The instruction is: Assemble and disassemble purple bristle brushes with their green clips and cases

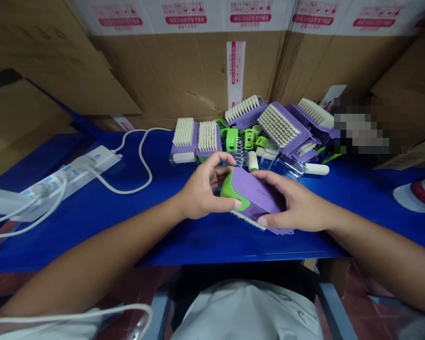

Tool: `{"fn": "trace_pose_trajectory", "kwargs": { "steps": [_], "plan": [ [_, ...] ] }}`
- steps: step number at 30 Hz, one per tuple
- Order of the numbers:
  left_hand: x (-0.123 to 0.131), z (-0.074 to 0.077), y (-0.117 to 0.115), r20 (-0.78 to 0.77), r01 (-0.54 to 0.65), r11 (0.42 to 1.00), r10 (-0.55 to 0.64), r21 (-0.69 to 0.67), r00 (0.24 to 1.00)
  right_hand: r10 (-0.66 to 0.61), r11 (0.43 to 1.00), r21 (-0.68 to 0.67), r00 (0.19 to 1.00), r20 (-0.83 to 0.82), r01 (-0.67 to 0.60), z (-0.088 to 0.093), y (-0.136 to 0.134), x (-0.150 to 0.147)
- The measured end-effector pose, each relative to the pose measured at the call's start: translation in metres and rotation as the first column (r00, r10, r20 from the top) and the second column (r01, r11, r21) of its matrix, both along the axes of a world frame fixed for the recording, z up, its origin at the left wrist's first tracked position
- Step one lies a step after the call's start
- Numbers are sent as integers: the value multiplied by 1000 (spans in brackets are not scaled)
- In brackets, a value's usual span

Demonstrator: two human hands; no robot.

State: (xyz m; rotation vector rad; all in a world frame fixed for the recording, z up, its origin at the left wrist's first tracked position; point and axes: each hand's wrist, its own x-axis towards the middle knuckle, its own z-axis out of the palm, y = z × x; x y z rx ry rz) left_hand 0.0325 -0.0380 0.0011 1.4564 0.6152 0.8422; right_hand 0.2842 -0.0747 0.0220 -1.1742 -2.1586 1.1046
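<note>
Both my hands hold one purple brush [260, 196] with a green end piece [233, 186], bristles facing down, just above the blue table [127, 222]. My left hand [205, 189] pinches the green end between thumb and fingers. My right hand [293, 203] wraps round the purple body from the right, thumb under its lower edge. Behind them lies a heap of brush parts: purple brush heads with white bristles [279, 125], green clips [232, 139], a metal spring [238, 151] and clear plastic pieces [286, 165].
A white power strip [74, 172] with white cables [143, 160] lies on the table's left. Cardboard boxes [184, 75] wall in the back and sides. A red and white object [420, 193] sits at the right edge. The table's front edge runs just below my hands.
</note>
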Motion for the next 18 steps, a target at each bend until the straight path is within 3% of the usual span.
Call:
{"fn": "trace_pose_trajectory", "kwargs": {
  "steps": [5, 11, 18],
  "plan": [
    [8, 1, -4, -31, -11, 997, 13, 71, 999, -92, 982, 174, 993, 67, 80, 1, -8, -6],
    [12, 3, -8, -53, -10, 993, 16, 120, 998, -88, 928, 369, 994, 67, 57, -2, -12, -6],
    [12, -2, -8, -40, 33, 990, -28, 139, 999, -145, 919, 377, 988, 56, 114, 1, -13, -9]
  ]
}}
